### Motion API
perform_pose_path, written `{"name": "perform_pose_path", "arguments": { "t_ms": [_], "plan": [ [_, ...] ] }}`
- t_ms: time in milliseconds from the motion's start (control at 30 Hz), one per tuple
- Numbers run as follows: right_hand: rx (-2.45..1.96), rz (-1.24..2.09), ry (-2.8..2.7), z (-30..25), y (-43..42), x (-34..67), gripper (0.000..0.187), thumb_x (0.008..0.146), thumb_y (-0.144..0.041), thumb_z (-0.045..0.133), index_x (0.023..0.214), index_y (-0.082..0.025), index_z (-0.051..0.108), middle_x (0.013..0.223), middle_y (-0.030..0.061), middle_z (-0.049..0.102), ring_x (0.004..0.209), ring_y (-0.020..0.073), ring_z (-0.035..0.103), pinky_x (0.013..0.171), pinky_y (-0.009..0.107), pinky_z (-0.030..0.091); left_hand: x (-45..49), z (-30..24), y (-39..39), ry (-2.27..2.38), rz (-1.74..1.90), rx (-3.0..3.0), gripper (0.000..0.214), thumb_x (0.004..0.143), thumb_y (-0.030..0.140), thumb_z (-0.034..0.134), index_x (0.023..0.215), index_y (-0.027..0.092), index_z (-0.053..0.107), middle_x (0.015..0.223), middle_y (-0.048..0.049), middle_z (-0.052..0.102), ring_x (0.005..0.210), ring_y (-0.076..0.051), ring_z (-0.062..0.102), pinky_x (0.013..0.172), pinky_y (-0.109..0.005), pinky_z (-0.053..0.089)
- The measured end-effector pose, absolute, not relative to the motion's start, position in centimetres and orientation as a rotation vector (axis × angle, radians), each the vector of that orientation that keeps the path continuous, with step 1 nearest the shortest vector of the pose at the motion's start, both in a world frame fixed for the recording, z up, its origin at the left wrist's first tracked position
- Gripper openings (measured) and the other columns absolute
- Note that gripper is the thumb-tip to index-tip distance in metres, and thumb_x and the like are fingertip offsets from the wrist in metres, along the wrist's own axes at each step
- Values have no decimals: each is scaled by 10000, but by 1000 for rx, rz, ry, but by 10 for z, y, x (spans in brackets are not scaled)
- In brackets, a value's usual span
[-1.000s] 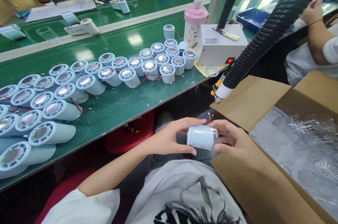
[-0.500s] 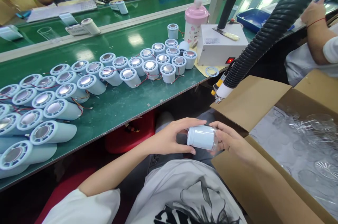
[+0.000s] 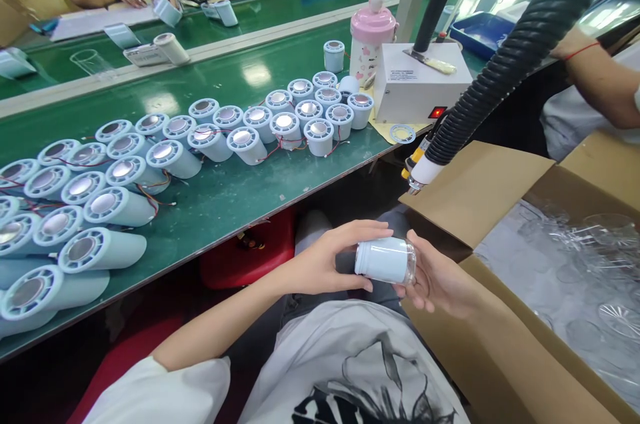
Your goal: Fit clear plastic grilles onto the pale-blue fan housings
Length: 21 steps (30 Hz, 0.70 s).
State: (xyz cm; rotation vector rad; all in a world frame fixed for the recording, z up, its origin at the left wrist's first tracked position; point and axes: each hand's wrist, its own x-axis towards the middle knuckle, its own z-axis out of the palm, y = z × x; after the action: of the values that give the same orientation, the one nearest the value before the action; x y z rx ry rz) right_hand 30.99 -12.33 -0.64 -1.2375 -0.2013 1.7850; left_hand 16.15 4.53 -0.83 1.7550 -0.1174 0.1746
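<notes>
Holding blue cylinder [image 3: 381, 259] above lap, beside box [image 3: 480, 191].
Left hand [image 3: 325, 264] grips it; right hand [image 3: 443, 281] just released, now open under clear cap [image 3: 410, 264], which looks seated.

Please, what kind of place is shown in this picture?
Probably a factory assembly line. Many identical pale blue cylinders with wires lie in rows on a long green workbench, the left hand grips a single cylinder, and a cardboard box of clear plastic parts stands alongside.
</notes>
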Motion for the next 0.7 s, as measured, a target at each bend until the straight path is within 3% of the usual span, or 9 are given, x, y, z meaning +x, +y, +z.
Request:
{"name": "perform_pose_path", "arguments": {
  "t_ms": [100, 167, 233, 267, 300, 367, 433, 600, 700],
  "plan": [
    [-1217, 1858, -226, -11, -125, 310, 771, 969, -633, 98, 700, -129, 616, 503, 22, 565, 317, 44, 478, 298, 93, 343, 160, -3, 41, -40, 137, 1720, 636, 744, 210, 764, 1328, 283, 522, 1362, -111, 504, 1250, -255, 510, 938, -337, 531],
    [-1249, 1748, -359, -16, -129, 310, 740, 929, -706, 160, 858, -142, 635, 553, 20, 594, 348, 73, 514, 322, 130, 396, 160, 0, 39, 55, 92, 1679, 610, 754, 239, 756, 1316, 257, 519, 1321, -112, 522, 1176, -239, 553, 891, -318, 548],
    [-1346, 1368, -625, -23, -134, 310, 599, 873, -706, 434, 1155, -197, 579, 894, 79, 699, 620, 156, 675, 512, 232, 558, 159, 1, 39, 153, 28, 1599, 628, 759, 251, 751, 1329, 240, 488, 1285, -110, 544, 1112, -224, 583, 876, -324, 552],
    [-1394, 1112, -802, -26, -137, 311, 584, 831, -630, 596, 1270, -253, 518, 1154, 102, 656, 865, 211, 695, 692, 312, 597, 159, 1, 40, 188, -9, 1550, 640, 761, 255, 748, 1337, 236, 470, 1258, -106, 560, 1077, -218, 597, 863, -329, 555],
    [-1430, 862, -989, -28, -140, 312, 609, 804, -495, 712, 1335, -321, 470, 1370, 85, 533, 1103, 252, 621, 880, 387, 557, 159, 1, 40, 209, -49, 1498, 651, 766, 260, 743, 1347, 236, 451, 1220, -102, 580, 1032, -212, 615, 832, -331, 563],
    [-1461, 527, -1315, -30, -144, 314, 634, 804, -220, 748, 1344, -411, 477, 1525, 1, 360, 1341, 267, 417, 1092, 455, 387, 160, 1, 42, 221, -120, 1410, 660, 789, 280, 719, 1373, 239, 416, 1128, -90, 618, 913, -197, 645, 727, -318, 578],
    [-1472, 525, -1410, -28, -146, 314, 576, 838, -114, 684, 1304, -417, 535, 1478, -15, 438, 1339, 247, 424, 1104, 434, 376, 161, 2, 44, 201, -155, 1382, 688, 792, 285, 715, 1402, 242, 399, 1088, -88, 638, 845, -189, 657, 687, -315, 577],
    [-1323, 1084, -856, -21, -147, 312, 435, 874, -295, 678, 1279, -406, 566, 1248, 1, 637, 1079, 211, 635, 886, 337, 560, 160, 6, 47, 78, -102, 1442, 743, 739, 188, 767, 1406, 272, 451, 1383, -107, 513, 1179, -255, 572, 1007, -400, 478],
    [-1340, 1159, -742, -19, -149, 311, 447, 805, -280, 751, 1224, -382, 631, 1130, -4, 688, 976, 208, 667, 852, 332, 566, 159, 2, 47, 98, -170, 1329, 765, 798, 168, 706, 1467, 276, 350, 1391, -119, 514, 1160, -249, 585, 979, -401, 489]
  ]
}}
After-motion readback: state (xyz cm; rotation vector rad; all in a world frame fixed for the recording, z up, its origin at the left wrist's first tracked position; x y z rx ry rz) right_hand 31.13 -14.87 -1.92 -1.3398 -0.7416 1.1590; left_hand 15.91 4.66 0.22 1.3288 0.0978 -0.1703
